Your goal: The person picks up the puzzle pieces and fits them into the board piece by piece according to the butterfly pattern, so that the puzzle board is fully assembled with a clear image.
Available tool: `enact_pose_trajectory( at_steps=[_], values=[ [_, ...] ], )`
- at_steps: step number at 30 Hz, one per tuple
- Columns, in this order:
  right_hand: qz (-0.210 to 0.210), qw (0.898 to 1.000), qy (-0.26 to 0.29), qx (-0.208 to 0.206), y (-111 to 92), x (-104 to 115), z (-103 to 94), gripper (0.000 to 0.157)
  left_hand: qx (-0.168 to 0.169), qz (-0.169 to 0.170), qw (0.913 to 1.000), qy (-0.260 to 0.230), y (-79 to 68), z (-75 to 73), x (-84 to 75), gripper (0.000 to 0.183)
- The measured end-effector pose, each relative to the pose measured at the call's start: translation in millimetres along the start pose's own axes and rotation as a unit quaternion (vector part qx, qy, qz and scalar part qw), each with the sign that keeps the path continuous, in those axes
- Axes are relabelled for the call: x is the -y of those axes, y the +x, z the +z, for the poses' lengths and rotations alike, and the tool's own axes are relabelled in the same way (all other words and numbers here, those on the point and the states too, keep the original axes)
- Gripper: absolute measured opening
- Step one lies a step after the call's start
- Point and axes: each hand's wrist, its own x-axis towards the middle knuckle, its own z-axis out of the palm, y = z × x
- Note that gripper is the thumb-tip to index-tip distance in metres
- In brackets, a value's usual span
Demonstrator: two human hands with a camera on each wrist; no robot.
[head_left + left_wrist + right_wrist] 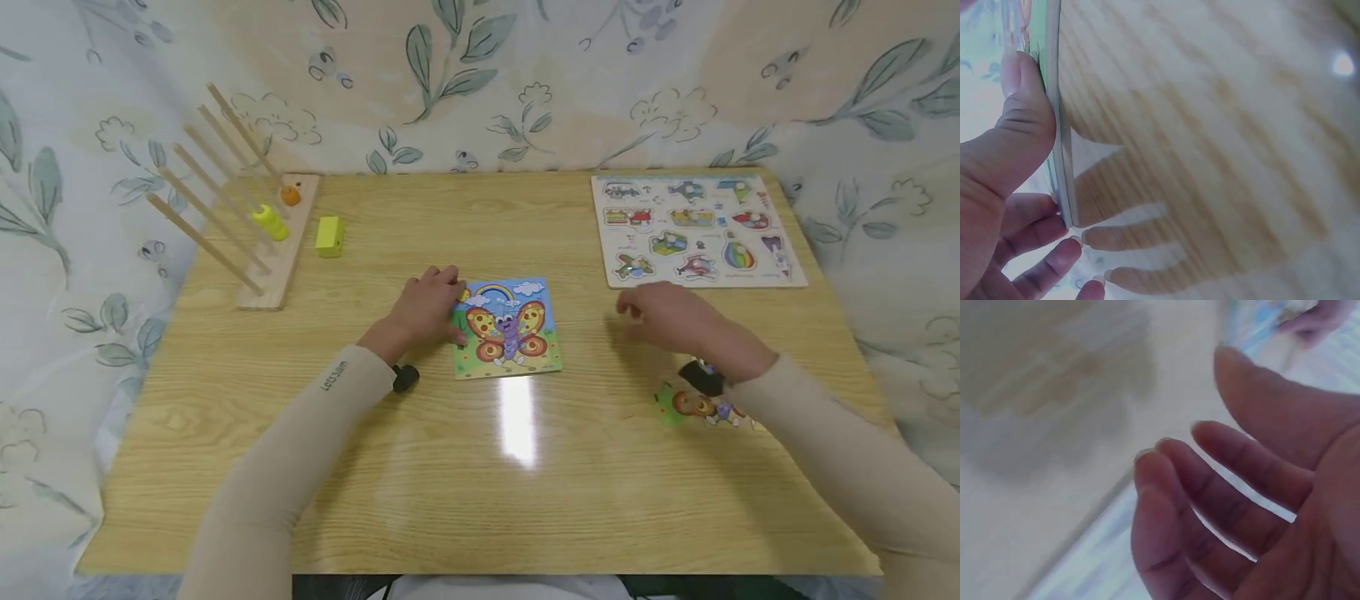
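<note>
Your left grip (424, 309) holds the butterfly puzzle (507, 329) by its left edge, likely steadying it; right of the puzzle, your right grip (673, 318) hangs relaxed, empty.

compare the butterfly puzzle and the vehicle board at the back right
The butterfly puzzle is smaller and nearly square; the vehicle board is larger and wider than deep. The puzzle shows one big butterfly scene, while the board has many separate pictures on a pale ground. The left hand touches the puzzle's left side; the board lies farther back. Both have colourful cartoon pictures.
</note>
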Motion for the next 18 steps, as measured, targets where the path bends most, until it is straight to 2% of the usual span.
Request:
enact_pose_trajectory(
  at_steps=[4, 8, 13, 16, 18],
  values=[
    [0.040, 0.999, -0.009, 0.021, -38.4, -48.1, 11.1, 0.046, -0.002, -0.003, 1.0000, -0.002, -0.1, 0.7, 0.6, 0.092],
    [0.055, 0.998, -0.005, 0.004, -60.6, -76.5, 20.9, 0.055, -0.006, -0.010, 0.9999, 0.001, -2.2, 0.4, 3.3, 0.091],
    [0.035, 0.999, 0.004, -0.025, -71.5, -88.8, 27.3, 0.051, -0.007, -0.010, 0.9999, -0.003, -3.0, 2.1, 4.5, 0.092],
    [0.023, 0.999, -0.001, -0.049, -71.9, -91.9, 33.9, 0.046, -0.007, -0.008, 0.9999, -0.008, -1.1, 4.3, 3.3, 0.092],
    [0.029, 0.998, 0.001, -0.062, -69.8, -92.0, 36.8, 0.043, -0.010, -0.004, 0.9999, -0.009, 1.4, 5.9, 2.2, 0.092]
  ],
)
